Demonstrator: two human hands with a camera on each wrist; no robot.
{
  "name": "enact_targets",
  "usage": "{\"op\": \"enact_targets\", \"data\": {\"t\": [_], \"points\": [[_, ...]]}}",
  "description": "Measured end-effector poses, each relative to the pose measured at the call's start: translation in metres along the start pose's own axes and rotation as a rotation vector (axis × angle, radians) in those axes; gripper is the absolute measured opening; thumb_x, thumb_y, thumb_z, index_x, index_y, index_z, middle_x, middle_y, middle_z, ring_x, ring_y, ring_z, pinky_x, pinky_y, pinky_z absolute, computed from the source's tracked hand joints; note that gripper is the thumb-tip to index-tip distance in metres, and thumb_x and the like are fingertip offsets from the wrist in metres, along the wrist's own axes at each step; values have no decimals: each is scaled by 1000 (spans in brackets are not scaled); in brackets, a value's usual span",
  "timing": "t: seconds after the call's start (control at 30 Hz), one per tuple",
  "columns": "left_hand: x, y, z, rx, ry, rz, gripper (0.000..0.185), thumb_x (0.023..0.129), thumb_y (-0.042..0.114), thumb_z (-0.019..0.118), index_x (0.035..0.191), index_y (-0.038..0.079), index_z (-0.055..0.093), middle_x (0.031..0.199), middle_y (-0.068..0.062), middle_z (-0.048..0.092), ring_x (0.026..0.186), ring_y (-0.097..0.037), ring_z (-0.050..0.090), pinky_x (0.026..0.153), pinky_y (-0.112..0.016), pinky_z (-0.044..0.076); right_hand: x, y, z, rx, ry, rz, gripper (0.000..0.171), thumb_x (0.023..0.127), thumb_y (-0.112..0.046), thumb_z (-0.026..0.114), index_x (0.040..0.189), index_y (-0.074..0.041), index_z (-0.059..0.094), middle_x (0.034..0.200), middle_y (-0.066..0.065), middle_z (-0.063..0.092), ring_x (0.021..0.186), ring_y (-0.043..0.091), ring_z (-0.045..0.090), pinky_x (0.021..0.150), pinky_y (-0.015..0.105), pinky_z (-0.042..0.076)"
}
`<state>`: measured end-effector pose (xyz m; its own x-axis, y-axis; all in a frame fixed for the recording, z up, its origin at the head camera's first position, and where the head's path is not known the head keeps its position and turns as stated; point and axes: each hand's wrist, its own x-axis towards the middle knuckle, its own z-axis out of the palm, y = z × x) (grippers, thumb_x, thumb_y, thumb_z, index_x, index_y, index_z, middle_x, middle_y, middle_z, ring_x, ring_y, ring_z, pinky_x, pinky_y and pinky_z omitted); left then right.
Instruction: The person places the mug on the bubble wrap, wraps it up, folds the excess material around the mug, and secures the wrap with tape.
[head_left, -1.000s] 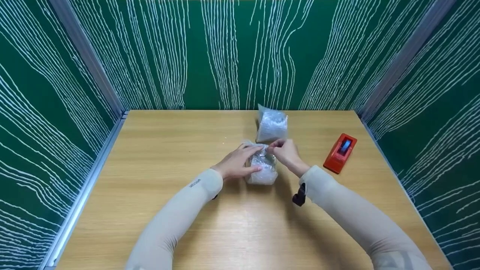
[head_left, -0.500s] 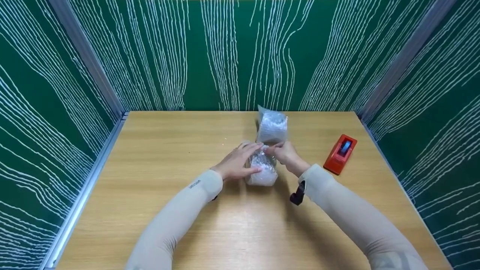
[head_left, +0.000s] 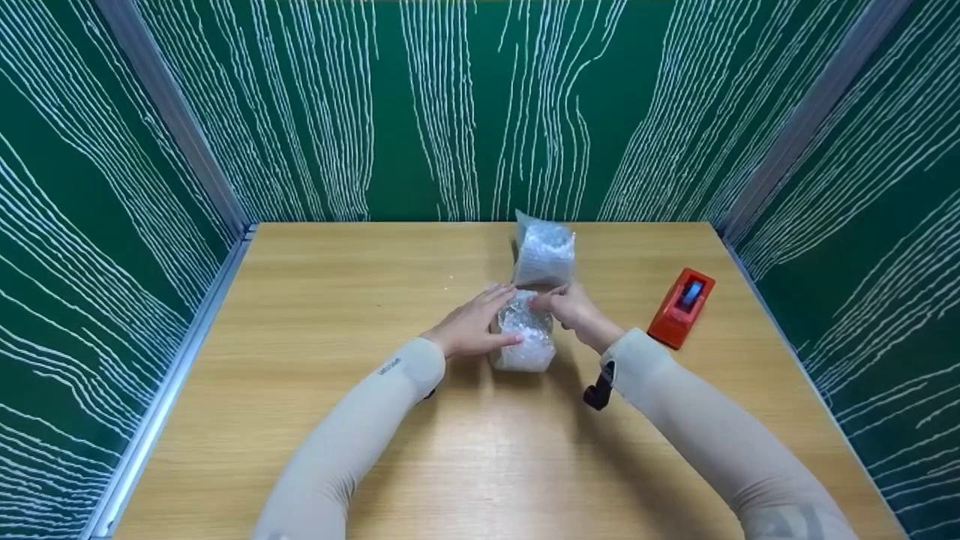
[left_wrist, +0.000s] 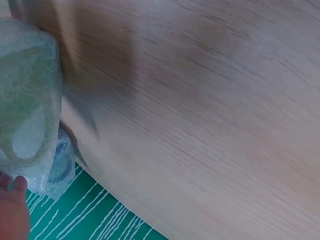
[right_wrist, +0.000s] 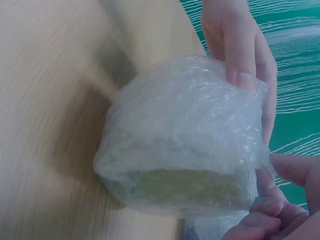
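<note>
A bundle wrapped in clear bubble wrap (head_left: 525,341) lies on the wooden table (head_left: 337,300), just right of its middle. My left hand (head_left: 487,321) grips it from the left, fingers over the top and thumb along the near side. My right hand (head_left: 561,304) pinches the wrap at the bundle's far top edge. In the right wrist view the bundle (right_wrist: 180,135) fills the frame, with the left hand's fingers (right_wrist: 240,45) bent over it and the right hand's fingertips (right_wrist: 280,210) at its lower corner. In the left wrist view a ring shape shows through the wrap (left_wrist: 25,100).
A second bubble-wrapped bundle (head_left: 544,253) stands just behind the hands, near the table's back edge. A red tape dispenser (head_left: 681,306) lies to the right. Green patterned walls (head_left: 480,105) close in the table at the back and on both sides.
My right hand has shifted slightly left and down onto the bundle's far top edge. The left hand and the bundle have stayed in place.
</note>
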<state>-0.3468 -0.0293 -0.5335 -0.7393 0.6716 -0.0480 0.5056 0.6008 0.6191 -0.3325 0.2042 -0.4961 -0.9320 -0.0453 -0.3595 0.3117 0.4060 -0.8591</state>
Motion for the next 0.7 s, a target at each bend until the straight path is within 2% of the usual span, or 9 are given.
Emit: {"op": "enact_targets", "data": {"t": [0.1, 0.17, 0.23, 0.3, 0.4, 0.47, 0.57, 0.7], "points": [[-1, 0, 0, -3, 11, -2, 95, 101, 66, 65, 174, 20, 26, 184, -5, 20, 172, -28, 12, 139, -52, 18, -3, -1, 1, -55, 19, -3, 27, 96, -25, 77, 111, -6, 65, 131, 13, 67, 124, 33, 59, 116, 61, 48], [-1, 0, 0, -4, 19, -1, 94, 101, 65, 65, 174, 20, 28, 183, -6, 22, 171, -27, 14, 138, -52, 19, -4, -1, 3, -84, 29, -10, 19, 95, -22, 78, 93, -9, 66, 105, 5, 67, 105, 27, 59, 101, 49, 53], [-1, 0, 0, -3, 27, 0, 92, 101, 65, 65, 173, 20, 31, 182, -7, 24, 171, -28, 15, 138, -52, 20, -5, -2, 4, -105, 41, -19, 22, 94, -19, 79, 79, -13, 65, 89, -1, 63, 94, 22, 56, 88, 38, 50], [-1, 0, 0, -4, 32, -1, 91, 101, 65, 66, 172, 20, 33, 182, -7, 25, 171, -28, 16, 138, -52, 20, -6, -3, 5, -109, 50, -25, 27, 95, -18, 79, 72, -14, 65, 82, -3, 61, 91, 21, 55, 81, 34, 44], [-1, 0, 0, -5, 35, -1, 89, 101, 64, 67, 172, 21, 35, 182, -6, 26, 171, -28, 17, 138, -53, 21, -7, -4, 5, -102, 57, -19, 24, 96, -18, 79, 74, -13, 71, 87, -2, 66, 96, 22, 56, 83, 34, 43], [0, 0, 0, -3, 35, 3, 88, 101, 64, 67, 171, 22, 36, 182, -5, 26, 171, -28, 17, 138, -53, 22, -7, -5, 4, -90, 54, -11, 19, 96, -19, 79, 79, -12, 75, 93, 0, 69, 101, 23, 58, 91, 38, 47], [0, -1, 1, 4, 34, 2, 87, 101, 64, 67, 171, 23, 36, 182, -3, 26, 171, -27, 17, 138, -52, 22, -7, -6, 3, -59, 46, 8, 14, 96, -19, 78, 84, -11, 77, 109, 4, 72, 111, 26, 60, 106, 49, 52], [1, -1, 2, 7, 43, 24, 85, 101, 62, 68, 170, 21, 39, 181, -2, 29, 169, -26, 22, 137, -50, 24, -8, -7, 4, 6, 42, 37, 12, 95, -19, 76, 86, -11, 74, 130, 11, 68, 123, 30, 59, 114, 55, 49]]}}
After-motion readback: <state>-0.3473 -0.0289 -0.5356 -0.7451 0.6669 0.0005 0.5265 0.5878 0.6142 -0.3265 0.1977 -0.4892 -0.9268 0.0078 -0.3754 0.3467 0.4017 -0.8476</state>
